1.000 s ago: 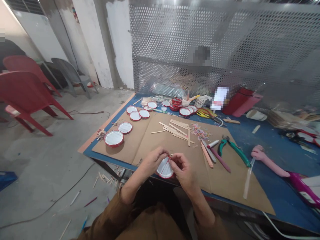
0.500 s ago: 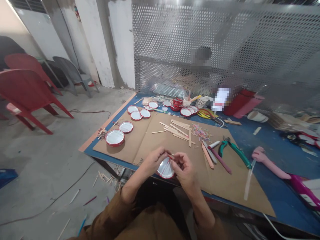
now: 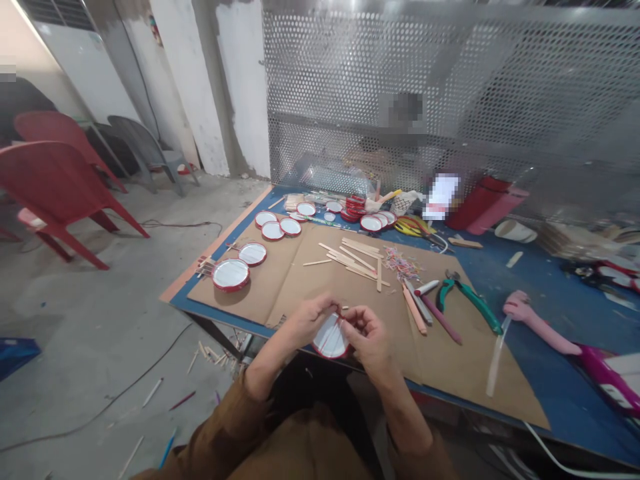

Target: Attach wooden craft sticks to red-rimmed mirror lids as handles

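Observation:
Between my hands, at the table's front edge, is a round red-rimmed lid [image 3: 330, 339] with a silvery-white inner face. Thin red strands run across that face towards its far edge. My left hand [image 3: 315, 319] is closed, fingertips pinched together at the lid's far rim. My right hand [image 3: 369, 339] grips the lid's right side, its thumb near where the strands meet and its fingers curled. A small pale stick end shows between the fingertips. Exactly what the left fingertips pinch is partly hidden.
Cardboard [image 3: 290, 280] covers part of the blue table, with wooden sticks [image 3: 355, 259], small coloured strands [image 3: 403, 263], crayon-like sticks [image 3: 414, 310] and green-handled pliers [image 3: 470, 300]. More red-rimmed lids [image 3: 231, 274] lie left. A pink glue gun [image 3: 545, 327] lies right. Perforated metal [image 3: 325, 80] stands behind.
My left fingertips have shifted slightly at the lid's far rim, and the red piece between the hands shows less. The lid stays nearly in place. The view has moved slightly.

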`<state>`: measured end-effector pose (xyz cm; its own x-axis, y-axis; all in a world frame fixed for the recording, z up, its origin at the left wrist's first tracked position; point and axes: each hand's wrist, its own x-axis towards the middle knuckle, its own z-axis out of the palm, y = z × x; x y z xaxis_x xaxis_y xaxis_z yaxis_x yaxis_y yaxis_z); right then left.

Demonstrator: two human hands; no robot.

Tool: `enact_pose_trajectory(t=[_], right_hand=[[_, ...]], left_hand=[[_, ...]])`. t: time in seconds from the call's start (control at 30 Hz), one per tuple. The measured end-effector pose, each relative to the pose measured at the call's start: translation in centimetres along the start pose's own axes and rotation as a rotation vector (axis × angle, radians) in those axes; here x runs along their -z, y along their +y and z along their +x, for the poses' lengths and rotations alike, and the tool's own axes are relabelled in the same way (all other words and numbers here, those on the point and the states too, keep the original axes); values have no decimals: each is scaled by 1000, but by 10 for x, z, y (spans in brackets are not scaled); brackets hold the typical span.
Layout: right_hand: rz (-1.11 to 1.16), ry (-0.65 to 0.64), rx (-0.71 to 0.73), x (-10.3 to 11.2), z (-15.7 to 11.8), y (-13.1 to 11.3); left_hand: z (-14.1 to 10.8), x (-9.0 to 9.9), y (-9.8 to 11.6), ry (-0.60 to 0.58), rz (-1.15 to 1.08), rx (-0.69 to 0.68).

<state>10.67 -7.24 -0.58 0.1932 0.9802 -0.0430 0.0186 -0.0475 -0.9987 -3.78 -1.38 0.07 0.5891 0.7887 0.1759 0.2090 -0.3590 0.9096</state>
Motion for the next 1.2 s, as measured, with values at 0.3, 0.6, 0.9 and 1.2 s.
enact_pose_trajectory(t=[0.3, 0.6, 0.9, 1.2], right_hand=[[-84, 83, 91, 3, 0, -10], [-160, 282, 220, 18, 12, -31], [-181, 294, 208, 18, 14, -29], [-173, 296, 177, 20, 13, -24]], left_hand=[[-3, 1, 6, 78, -106, -3], [-13, -6, 13, 123, 66, -228], [-14, -8, 13, 158, 80, -207], [-16, -10, 11, 158, 114, -200]])
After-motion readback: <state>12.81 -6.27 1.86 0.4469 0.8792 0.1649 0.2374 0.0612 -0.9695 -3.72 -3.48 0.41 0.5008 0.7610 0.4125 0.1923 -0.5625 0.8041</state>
